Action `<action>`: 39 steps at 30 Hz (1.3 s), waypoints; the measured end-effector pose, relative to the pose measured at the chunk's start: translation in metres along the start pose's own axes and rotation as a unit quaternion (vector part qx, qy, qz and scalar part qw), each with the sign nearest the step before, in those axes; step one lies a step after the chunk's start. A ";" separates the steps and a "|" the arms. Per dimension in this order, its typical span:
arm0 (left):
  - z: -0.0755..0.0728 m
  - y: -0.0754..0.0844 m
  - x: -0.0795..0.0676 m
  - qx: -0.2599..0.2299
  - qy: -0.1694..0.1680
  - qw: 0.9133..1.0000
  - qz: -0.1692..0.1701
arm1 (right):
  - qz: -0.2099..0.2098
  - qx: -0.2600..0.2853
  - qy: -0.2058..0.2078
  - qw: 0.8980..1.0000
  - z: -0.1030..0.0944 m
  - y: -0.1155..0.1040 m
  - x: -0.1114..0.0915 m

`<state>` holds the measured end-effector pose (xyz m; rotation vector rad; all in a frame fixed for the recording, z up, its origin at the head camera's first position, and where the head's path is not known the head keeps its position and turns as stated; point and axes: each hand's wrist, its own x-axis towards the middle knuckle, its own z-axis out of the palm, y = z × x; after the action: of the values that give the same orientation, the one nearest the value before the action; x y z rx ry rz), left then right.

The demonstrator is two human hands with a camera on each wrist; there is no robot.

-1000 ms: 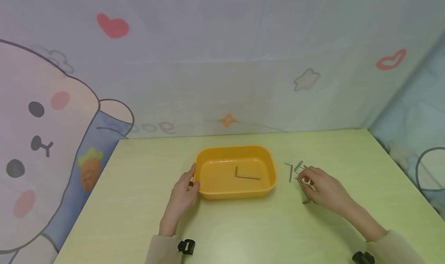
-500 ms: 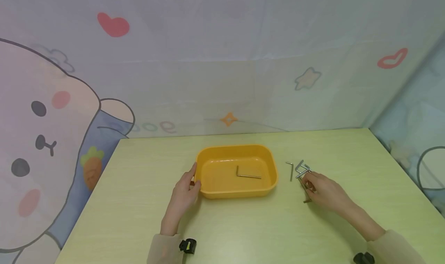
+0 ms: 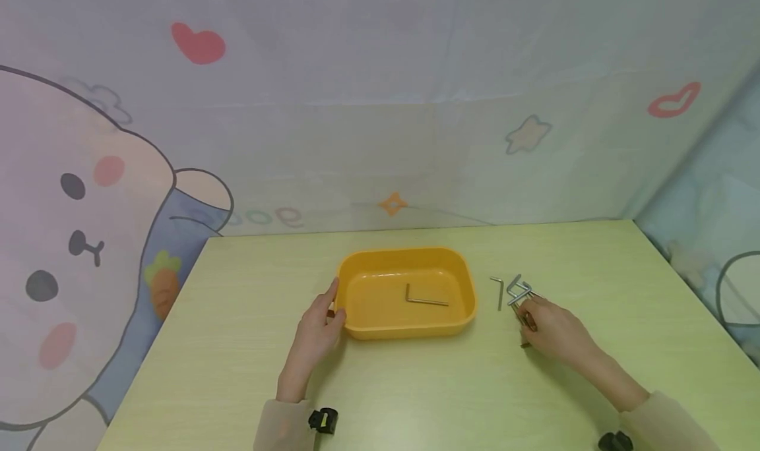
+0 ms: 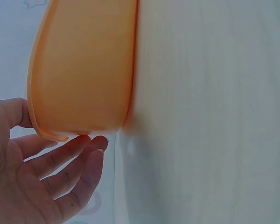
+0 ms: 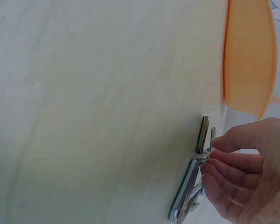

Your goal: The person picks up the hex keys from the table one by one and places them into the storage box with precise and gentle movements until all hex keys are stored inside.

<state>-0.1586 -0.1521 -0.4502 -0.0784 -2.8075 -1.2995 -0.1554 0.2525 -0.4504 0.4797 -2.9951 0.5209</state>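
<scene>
A yellow tray (image 3: 410, 332) sits on the table with one L-shaped hex key (image 3: 427, 301) lying inside it. My left hand (image 3: 317, 326) holds the tray's left end; in the left wrist view the thumb (image 4: 19, 113) is at the rim and the fingers curl beneath that end. To the right of the tray lies a small pile of silver hex keys (image 3: 519, 294). My right hand (image 3: 558, 332) pinches at a hex key (image 5: 204, 133) in this pile with thumb and fingertips, hiding part of the keys. One separate hex key (image 3: 501, 296) lies between pile and tray.
The light wooden table (image 3: 415, 391) ends at the back against a printed cloth (image 3: 332, 141). Another cloth side (image 3: 718, 194) rises along the right. A black wrist camera (image 3: 323, 420) is strapped at the left sleeve.
My right hand has drawn slightly back from the pile's far keys, its fingers closing nearer the front ones, so more of the silver keys show. The left hand stays at the tray.
</scene>
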 end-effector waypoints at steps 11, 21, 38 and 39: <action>-0.003 0.000 -0.002 0.002 0.002 1.000 -0.009 | 0.014 -0.033 0.009 0.999 0.004 -0.008 0.006; -0.004 -0.001 -0.002 0.001 -0.002 1.000 -0.007 | 0.027 -0.033 0.001 0.999 0.008 -0.014 0.007; -0.003 -0.002 -0.001 -0.001 -0.003 1.000 -0.008 | 0.052 -0.076 -0.027 0.995 0.010 -0.026 0.013; -0.003 -0.002 -0.001 0.000 -0.003 1.000 -0.007 | 0.056 -0.077 -0.029 0.995 0.011 -0.027 0.014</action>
<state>-0.1576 -0.1558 -0.4503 -0.0611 -2.8179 -1.3047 -0.1601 0.2212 -0.4504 0.3233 -3.0990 0.2836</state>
